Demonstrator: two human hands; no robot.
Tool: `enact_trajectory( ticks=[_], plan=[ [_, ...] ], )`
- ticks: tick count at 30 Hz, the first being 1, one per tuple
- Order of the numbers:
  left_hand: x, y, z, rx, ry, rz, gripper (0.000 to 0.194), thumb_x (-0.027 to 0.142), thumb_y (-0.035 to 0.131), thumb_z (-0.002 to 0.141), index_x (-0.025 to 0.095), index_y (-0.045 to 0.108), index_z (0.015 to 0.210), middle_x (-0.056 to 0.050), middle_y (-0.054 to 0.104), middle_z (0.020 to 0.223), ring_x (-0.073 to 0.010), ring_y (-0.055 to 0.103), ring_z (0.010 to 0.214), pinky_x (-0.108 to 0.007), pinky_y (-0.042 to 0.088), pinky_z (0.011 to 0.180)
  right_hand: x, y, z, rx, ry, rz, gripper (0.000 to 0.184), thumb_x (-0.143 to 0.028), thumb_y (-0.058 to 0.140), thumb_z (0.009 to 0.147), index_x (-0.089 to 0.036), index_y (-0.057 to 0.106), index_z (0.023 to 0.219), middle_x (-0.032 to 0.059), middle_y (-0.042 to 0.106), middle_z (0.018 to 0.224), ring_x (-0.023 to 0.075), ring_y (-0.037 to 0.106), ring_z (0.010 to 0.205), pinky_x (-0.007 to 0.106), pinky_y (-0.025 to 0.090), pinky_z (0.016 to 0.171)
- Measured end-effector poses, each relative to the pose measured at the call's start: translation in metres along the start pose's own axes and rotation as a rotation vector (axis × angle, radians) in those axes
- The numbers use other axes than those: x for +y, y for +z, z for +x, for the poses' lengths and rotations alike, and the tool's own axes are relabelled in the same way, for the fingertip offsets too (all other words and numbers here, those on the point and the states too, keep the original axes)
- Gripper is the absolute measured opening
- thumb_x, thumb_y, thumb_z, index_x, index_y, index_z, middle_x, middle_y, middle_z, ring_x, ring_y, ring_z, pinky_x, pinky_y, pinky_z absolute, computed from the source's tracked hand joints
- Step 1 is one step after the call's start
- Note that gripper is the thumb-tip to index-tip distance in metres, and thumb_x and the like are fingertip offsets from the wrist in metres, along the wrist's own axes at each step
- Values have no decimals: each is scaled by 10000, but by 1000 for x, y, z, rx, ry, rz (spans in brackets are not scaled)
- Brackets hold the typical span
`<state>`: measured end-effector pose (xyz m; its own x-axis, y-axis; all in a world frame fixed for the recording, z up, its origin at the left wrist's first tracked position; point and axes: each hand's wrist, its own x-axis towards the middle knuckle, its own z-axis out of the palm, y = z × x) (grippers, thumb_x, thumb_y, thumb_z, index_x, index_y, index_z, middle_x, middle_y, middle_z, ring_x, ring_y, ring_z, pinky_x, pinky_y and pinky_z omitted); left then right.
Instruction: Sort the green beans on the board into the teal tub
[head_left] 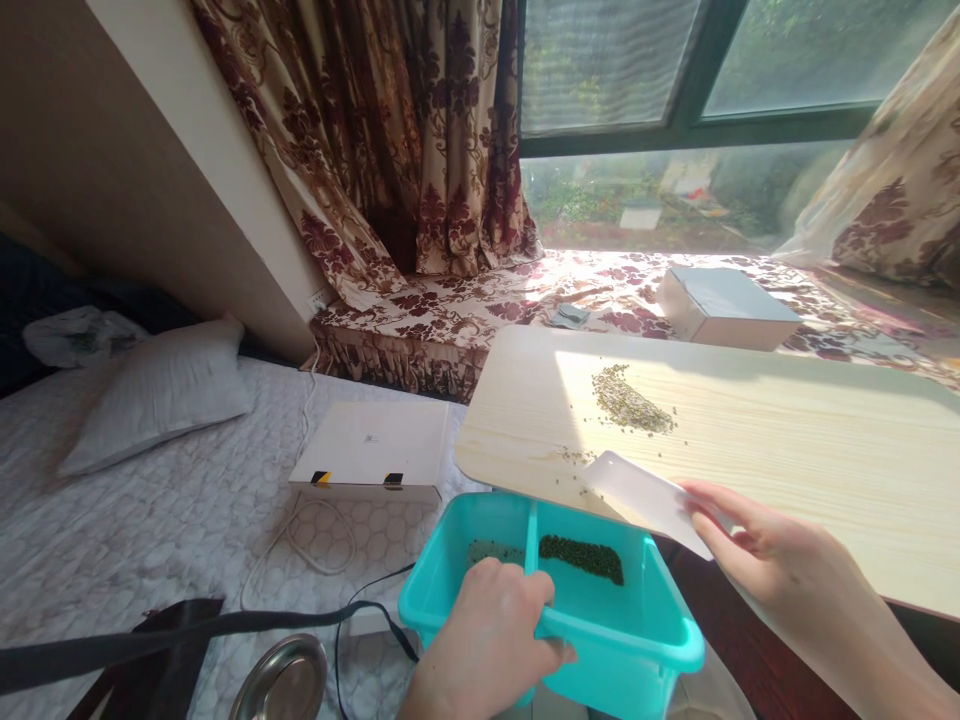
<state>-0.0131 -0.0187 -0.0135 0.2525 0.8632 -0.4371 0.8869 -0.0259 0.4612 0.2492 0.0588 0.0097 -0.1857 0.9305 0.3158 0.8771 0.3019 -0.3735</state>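
Quilted bed at L side. L hand closed on near rim of teal bin, at divider; dk green grains in R compt. R hand, thumb & fingers nearly together, pinches white card, which reaches over near edge of tabletop, well apart from L hand. Loose grains beyond card, inboard of edges; wood extends well R. Box past far edge, window behind.
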Motion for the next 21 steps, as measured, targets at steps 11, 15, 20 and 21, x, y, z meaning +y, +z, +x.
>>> enact_trajectory(
  ticks=[11, 15, 20, 21],
  plan=[
    [-4, 1, 1, -12, -6, -28, 327, 535, 737, 782, 242, 658, 903, -35, 676, 917, -277, 591, 954, -343, 432, 793, 13, 15, -1, -51, 7, 56, 333, -443, 538, 853, -301, 752, 1065, -3, 794, 839, 198, 730, 609, 257, 504, 478],
    [-4, -3, 2, -13, -21, -37, 307, 514, 742, 787, 241, 654, 897, -35, 675, 938, -272, 586, 973, -340, 430, 811, 4, 18, 2, -35, 28, 87, 316, -437, 540, 842, -288, 759, 1014, -5, 790, 806, 197, 725, 602, 263, 499, 461],
    [-4, -8, 3, -18, -18, -9, 305, 505, 746, 792, 232, 651, 892, -33, 673, 929, -275, 587, 970, -342, 430, 810, -7, 15, 1, -68, 27, 196, 294, -418, 553, 833, -281, 758, 993, -4, 789, 803, 189, 714, 578, 263, 517, 478],
    [-5, -9, 3, -22, -16, -4, 309, 506, 747, 792, 231, 650, 893, -32, 673, 928, -275, 587, 969, -341, 430, 808, -8, 15, 2, -65, 32, 202, 290, -418, 558, 829, -282, 758, 990, -6, 788, 792, 187, 709, 564, 263, 515, 474]
  ],
)
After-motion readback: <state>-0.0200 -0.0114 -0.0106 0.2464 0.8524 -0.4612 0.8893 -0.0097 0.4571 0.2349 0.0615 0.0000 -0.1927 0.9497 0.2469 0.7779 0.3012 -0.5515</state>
